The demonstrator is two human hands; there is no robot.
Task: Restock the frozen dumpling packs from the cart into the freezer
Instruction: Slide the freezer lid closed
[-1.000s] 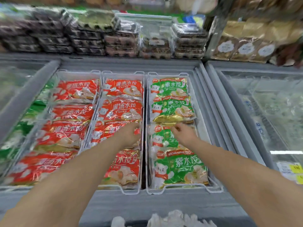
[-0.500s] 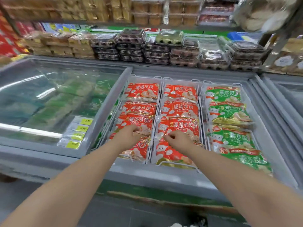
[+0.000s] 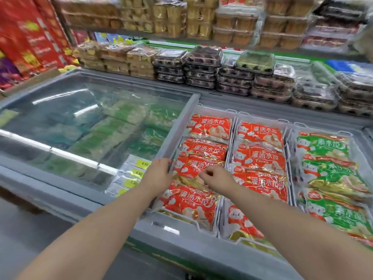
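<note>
The open chest freezer point(image 3: 181, 239) holds three white baskets of dumpling packs. Red packs point(image 3: 210, 126) fill the left basket, more red packs point(image 3: 260, 134) the middle one, and green packs point(image 3: 323, 144) the right one. My left hand point(image 3: 159, 174) is at the left basket's edge, its fingers curled over the grey frame of the sliding glass lid point(image 3: 80, 128). My right hand point(image 3: 216, 176) lies on a red pack point(image 3: 193, 164) in the left basket, fingers curled on its wrapper. The cart is out of view.
Yellow price labels point(image 3: 139, 172) sit under the glass lid near my left hand. Stacked clear food boxes point(image 3: 201, 65) line the ledge behind the freezer, with shelves of boxed goods above. Red cartons point(image 3: 30, 37) stand at the far left. Grey floor lies below the freezer front.
My view has swung left. Both hands moved left across the baskets: the right from the green packs to the left red column, the left from the red packs to the lid frame.
</note>
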